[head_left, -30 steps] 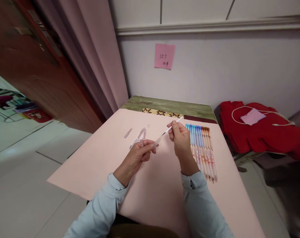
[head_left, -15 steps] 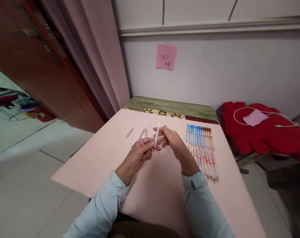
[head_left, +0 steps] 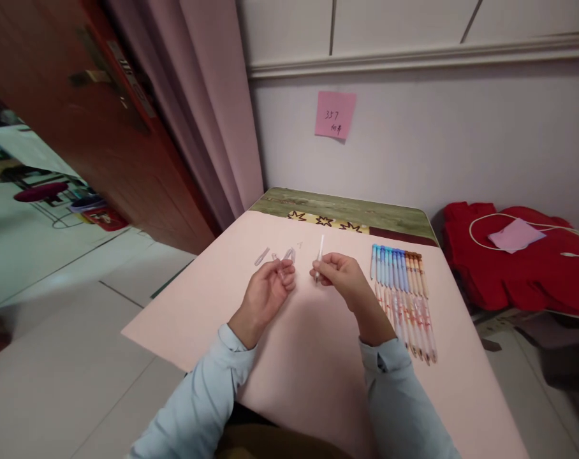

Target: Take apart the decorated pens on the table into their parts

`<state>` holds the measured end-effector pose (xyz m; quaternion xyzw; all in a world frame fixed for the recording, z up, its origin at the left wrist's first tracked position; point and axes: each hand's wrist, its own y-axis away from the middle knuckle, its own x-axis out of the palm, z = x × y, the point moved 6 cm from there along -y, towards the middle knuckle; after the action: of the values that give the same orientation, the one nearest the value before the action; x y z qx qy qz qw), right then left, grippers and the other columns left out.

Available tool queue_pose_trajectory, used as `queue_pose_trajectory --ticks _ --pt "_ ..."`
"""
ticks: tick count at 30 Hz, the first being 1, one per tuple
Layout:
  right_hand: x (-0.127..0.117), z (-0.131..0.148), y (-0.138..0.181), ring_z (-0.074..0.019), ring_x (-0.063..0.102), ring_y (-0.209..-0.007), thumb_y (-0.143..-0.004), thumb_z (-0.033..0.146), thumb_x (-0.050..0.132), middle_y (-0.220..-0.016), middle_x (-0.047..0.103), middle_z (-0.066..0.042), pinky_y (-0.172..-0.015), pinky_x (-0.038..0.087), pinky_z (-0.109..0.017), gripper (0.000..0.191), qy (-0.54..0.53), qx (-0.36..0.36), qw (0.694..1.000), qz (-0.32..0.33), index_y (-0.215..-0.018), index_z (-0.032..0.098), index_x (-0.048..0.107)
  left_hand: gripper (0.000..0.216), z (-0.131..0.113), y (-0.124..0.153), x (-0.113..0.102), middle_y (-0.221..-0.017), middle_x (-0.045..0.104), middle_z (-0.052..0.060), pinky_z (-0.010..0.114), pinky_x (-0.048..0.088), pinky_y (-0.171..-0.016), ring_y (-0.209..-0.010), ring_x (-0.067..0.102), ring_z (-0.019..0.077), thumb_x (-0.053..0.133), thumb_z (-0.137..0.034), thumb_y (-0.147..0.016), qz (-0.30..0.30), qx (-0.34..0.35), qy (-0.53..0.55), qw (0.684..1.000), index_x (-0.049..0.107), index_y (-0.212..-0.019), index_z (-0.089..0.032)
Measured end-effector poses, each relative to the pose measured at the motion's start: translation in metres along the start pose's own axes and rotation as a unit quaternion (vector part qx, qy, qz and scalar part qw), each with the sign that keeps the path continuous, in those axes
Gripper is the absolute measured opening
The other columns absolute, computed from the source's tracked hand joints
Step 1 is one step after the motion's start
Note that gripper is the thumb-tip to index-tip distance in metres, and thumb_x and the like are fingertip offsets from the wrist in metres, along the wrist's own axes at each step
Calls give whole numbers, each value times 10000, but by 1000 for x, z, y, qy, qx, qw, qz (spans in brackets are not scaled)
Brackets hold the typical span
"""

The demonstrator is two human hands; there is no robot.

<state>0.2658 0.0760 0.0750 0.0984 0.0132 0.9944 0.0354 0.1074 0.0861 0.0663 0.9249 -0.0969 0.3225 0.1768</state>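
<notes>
My right hand pinches a slim white pen part between thumb and fingers. It stands nearly upright, with a darker tip poking out below the fingers. To its left, my left hand is turned partly palm up, fingers curled around a clear, pinkish pen part that the fingers partly cover. Just beyond that hand lies a clear loose piece, and farther left a small greyish, clear piece. The two hands are apart.
Right of my hands, blue and brown pens lie in a row, with pale red-marked pens below. All rest on the pink-covered table. Beyond its right edge are a red cloth and a white cable.
The white pen part has passed from my left hand to my right hand, which has closed on it. My hands have moved apart. The whole view has shifted slightly.
</notes>
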Motion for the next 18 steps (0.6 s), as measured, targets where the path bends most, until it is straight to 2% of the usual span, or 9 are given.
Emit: queue_pose_trajectory --ticks 4,7,10,18 --pt "9 3 8 -114 522 -524 -700 417 778 -607 659 -17 -494 380 -224 272 75 -15 994 77 -728 160 693 114 -10 -2 -10 -737 619 57 221 460 -553 -545 511 74 538 -165 -855 -23 9 68 997 624 -795 -118" --pt "17 2 15 -116 515 -516 -741 386 748 -601 654 -13 -469 357 -222 218 147 -13 980 130 -729 169 729 113 -18 -1 -16 -948 696 86 291 552 -758 -773 659 123 503 -158 -916 -61 44 102 992 613 -890 -146" --pt "23 -2 19 -124 525 -516 -753 370 729 -602 663 -15 -469 360 -228 193 199 -1 966 168 -728 179 746 116 -20 2 -17 -1142 692 112 378 535 -954 -1031 676 175 482 -164 -951 -72 67 126 987 598 -966 -160" --pt "26 -6 18 -127 551 -576 -754 361 693 -647 673 -16 -508 378 -226 185 286 25 941 182 -753 182 737 112 -16 9 -9 -1225 672 162 408 453 -1090 -1186 634 227 495 -157 -958 -75 74 147 984 593 -1007 -136"
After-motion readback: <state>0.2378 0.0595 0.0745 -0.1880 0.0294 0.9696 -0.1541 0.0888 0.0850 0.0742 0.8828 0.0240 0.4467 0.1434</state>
